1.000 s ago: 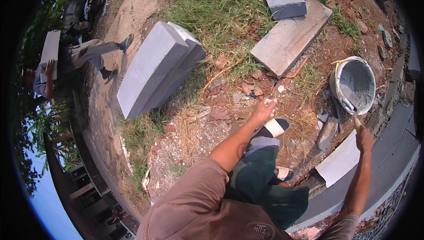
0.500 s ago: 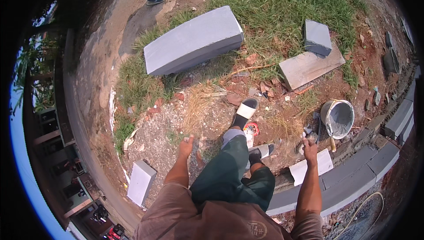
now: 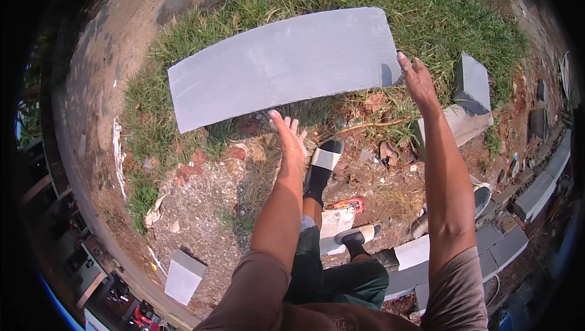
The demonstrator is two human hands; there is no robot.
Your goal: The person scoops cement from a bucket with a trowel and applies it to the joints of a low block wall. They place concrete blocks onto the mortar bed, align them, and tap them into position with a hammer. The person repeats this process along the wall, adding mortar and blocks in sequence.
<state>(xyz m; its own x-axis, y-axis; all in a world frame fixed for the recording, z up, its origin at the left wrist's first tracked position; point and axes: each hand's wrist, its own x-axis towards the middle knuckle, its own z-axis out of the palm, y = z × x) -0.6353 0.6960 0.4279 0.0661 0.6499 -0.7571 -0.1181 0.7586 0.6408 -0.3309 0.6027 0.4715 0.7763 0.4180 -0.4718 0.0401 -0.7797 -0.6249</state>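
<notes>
long grey block (image 3: 280, 60) just beyond left fingers (image 3: 281, 125), beside right fingers (image 3: 407, 68), all parted

Blocked directly ahead of the left hand (image 3: 287, 136) by the long grey block (image 3: 280, 63), close against its near edge, with contact hard to tell. Hemmed in likewise at the right hand (image 3: 417, 81), beside the block's right end. Open between both, low over the ground, except for a thin brown stick (image 3: 373, 126). Crowded farther right by a small grey block (image 3: 474, 84) resting on a tan slab (image 3: 463, 125). Roomy left of the left forearm (image 3: 274, 215), over gravel (image 3: 210, 209), down to a pale block (image 3: 184, 278). Tighter between the forearms, around two sandalled feet (image 3: 326, 159). Obstructed beyond the right forearm (image 3: 450, 172) by a partly hidden bucket (image 3: 481, 197).
</notes>
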